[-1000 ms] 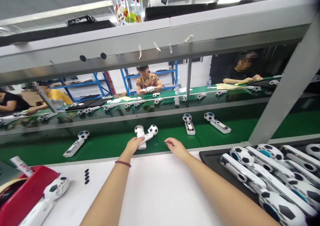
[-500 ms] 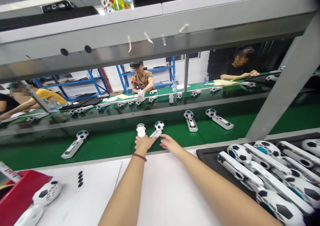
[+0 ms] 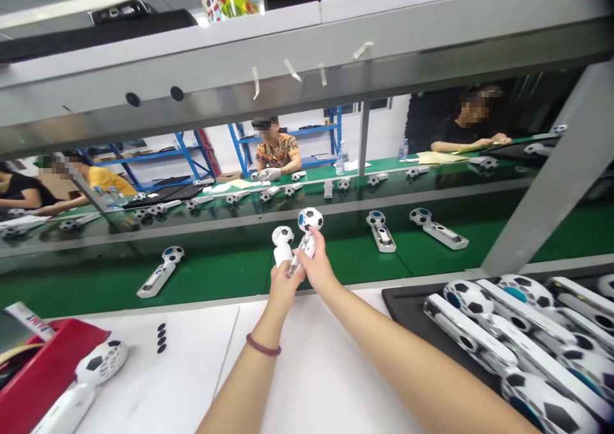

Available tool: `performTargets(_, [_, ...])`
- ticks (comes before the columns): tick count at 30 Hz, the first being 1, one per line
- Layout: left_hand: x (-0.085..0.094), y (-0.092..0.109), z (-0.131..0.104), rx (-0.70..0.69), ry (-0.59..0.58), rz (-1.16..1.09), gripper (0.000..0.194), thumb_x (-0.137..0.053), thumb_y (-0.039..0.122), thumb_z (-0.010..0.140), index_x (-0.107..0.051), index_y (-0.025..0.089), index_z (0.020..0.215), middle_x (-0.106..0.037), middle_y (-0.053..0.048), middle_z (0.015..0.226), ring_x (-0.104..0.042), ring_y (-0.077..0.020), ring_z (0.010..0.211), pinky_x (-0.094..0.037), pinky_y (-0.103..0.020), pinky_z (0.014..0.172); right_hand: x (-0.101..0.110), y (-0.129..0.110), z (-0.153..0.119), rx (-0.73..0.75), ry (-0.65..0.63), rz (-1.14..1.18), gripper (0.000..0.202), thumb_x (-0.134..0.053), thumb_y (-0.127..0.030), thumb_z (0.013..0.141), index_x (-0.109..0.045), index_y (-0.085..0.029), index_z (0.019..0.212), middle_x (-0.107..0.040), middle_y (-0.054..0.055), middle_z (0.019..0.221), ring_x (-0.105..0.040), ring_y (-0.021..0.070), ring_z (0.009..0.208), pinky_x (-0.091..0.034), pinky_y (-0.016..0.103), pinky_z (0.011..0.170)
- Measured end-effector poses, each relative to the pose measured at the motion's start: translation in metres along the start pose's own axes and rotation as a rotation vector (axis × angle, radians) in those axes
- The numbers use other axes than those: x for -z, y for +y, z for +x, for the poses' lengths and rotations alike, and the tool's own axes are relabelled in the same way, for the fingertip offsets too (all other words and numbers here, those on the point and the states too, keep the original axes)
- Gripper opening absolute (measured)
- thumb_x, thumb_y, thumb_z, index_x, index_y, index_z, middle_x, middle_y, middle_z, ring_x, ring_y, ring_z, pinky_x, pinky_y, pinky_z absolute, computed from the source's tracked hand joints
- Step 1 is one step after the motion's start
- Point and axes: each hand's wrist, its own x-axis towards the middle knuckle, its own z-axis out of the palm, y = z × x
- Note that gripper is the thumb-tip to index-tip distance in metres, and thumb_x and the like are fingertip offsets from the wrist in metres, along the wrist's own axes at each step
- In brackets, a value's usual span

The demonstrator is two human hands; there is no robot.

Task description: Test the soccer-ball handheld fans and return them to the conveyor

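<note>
My left hand [image 3: 286, 279] is closed around the handle of a white device [image 3: 283, 236] with a ball-shaped head, over the near edge of the green surface. Beside it a second device [image 3: 311, 220], with a black-and-white football head, tilts upward. The fingers of my right hand [image 3: 317, 261] are closed on its handle, whose lower end meets my left hand. Similar devices lie on the green surface: one [image 3: 162, 271] to the left, and two [image 3: 382, 232] [image 3: 439, 229] to the right with their handle insides showing.
A black tray [image 3: 407, 306] at right holds several football-headed devices. At left are a red bin [image 3: 57, 364], a device [image 3: 100, 362] and black dots [image 3: 162, 338] on the white table [image 3: 192, 383]. A metal frame crosses above; people sit across the line.
My right hand has moved in and closed on the football-headed device. Both devices have risen off the green surface. The view has shifted slightly.
</note>
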Motion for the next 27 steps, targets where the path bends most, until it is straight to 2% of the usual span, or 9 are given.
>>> performTargets(5, [-0.007, 0.017, -0.023, -0.171, -0.154, -0.474, 0.091, -0.045, 0.084, 0.047, -0.046, 0.021, 0.112, -0.055, -0.011, 0.11, -0.053, -0.0278, 0.099, -0.044, -0.034, 0.078, 0.004, -0.053, -0.029, 0.181, -0.05, 0.106, 0.063, -0.06, -0.02, 0.067, -0.025, -0.028, 0.119, -0.054, 0.005, 0.11, -0.058, 0.0201, 0.1, -0.045, 0.038, 0.09])
performTargets(7, [-0.008, 0.022, -0.032, -0.168, -0.254, -0.687, 0.084, -0.05, 0.083, 0.046, -0.05, 0.021, 0.104, -0.058, -0.01, 0.103, -0.055, -0.0267, 0.093, -0.045, -0.034, 0.074, 0.006, -0.069, -0.04, 0.196, -0.057, 0.186, 0.061, -0.059, -0.017, 0.066, -0.025, -0.028, 0.115, -0.056, 0.004, 0.107, -0.059, 0.0204, 0.101, -0.047, 0.038, 0.088])
performTargets(10, [-0.006, 0.023, -0.042, -0.06, -0.356, -0.901, 0.05, -0.069, 0.06, 0.055, -0.047, 0.021, 0.076, -0.058, -0.001, 0.074, -0.057, -0.0174, 0.069, -0.044, -0.029, 0.063, 0.016, -0.081, -0.054, 0.114, -0.025, 0.404, 0.061, -0.057, -0.018, 0.065, -0.024, -0.032, 0.114, -0.055, 0.002, 0.111, -0.06, 0.0221, 0.099, -0.05, 0.04, 0.081])
performTargets(12, [-0.002, 0.02, -0.047, -0.007, -0.327, -0.916, 0.041, -0.074, 0.042, 0.06, -0.041, 0.022, 0.073, -0.056, 0.004, 0.069, -0.056, -0.0135, 0.063, -0.043, -0.025, 0.059, 0.028, -0.079, -0.059, -0.027, 0.039, 0.556, 0.061, -0.054, -0.019, 0.064, -0.024, -0.033, 0.115, -0.056, 0.001, 0.112, -0.062, 0.0232, 0.096, -0.051, 0.041, 0.078])
performTargets(14, [0.004, 0.016, -0.05, 0.039, -0.299, -0.937, 0.042, -0.074, 0.033, 0.062, -0.041, 0.027, 0.088, -0.06, 0.003, 0.082, -0.061, -0.015, 0.071, -0.044, -0.026, 0.062, 0.042, -0.069, -0.063, -0.174, 0.118, 0.658, 0.059, -0.052, -0.017, 0.064, -0.029, -0.033, 0.115, -0.058, 0.001, 0.109, -0.063, 0.0229, 0.094, -0.051, 0.04, 0.078])
performTargets(17, [0.014, 0.007, -0.053, 0.146, -0.368, -0.977, 0.072, -0.069, 0.032, 0.065, -0.026, 0.039, 0.122, -0.061, -0.004, 0.105, -0.064, -0.0224, 0.083, -0.047, -0.037, 0.073, 0.064, -0.046, -0.064, -0.306, 0.2, 0.696, 0.051, -0.054, -0.018, 0.068, -0.037, -0.033, 0.115, -0.061, 0.001, 0.108, -0.065, 0.0211, 0.087, -0.052, 0.037, 0.074])
performTargets(19, [0.02, 0.0, -0.052, 0.211, -0.436, -1.003, 0.081, -0.065, 0.031, 0.066, -0.017, 0.038, 0.131, -0.061, -0.009, 0.11, -0.064, -0.0271, 0.089, -0.046, -0.042, 0.077, 0.074, -0.032, -0.063, -0.381, 0.222, 0.657, 0.041, -0.054, -0.024, 0.075, -0.042, -0.031, 0.113, -0.063, 0.002, 0.105, -0.066, 0.0193, 0.078, -0.053, 0.034, 0.068])
performTargets(23, [0.023, -0.013, -0.05, 0.32, -0.471, -1.09, 0.067, -0.056, 0.03, 0.067, -0.031, 0.019, 0.129, -0.062, -0.016, 0.107, -0.063, -0.0242, 0.086, -0.048, -0.033, 0.068, 0.08, -0.018, -0.061, -0.482, 0.223, 0.551, 0.022, -0.052, -0.036, 0.082, -0.051, -0.023, 0.099, -0.066, 0.005, 0.092, -0.065, 0.0161, 0.067, -0.052, 0.029, 0.062])
performTargets(27, [0.018, -0.013, -0.051, 0.236, -0.432, -1.061, 0.053, -0.063, 0.025, 0.068, -0.043, 0.025, 0.117, -0.062, -0.009, 0.109, -0.063, -0.0205, 0.076, -0.049, -0.031, 0.062, 0.077, -0.014, -0.064, -0.414, 0.175, 0.502, 0.024, -0.061, -0.034, 0.077, -0.05, -0.024, 0.097, -0.067, 0.001, 0.081, -0.065, 0.0164, 0.07, -0.051, 0.028, 0.063])
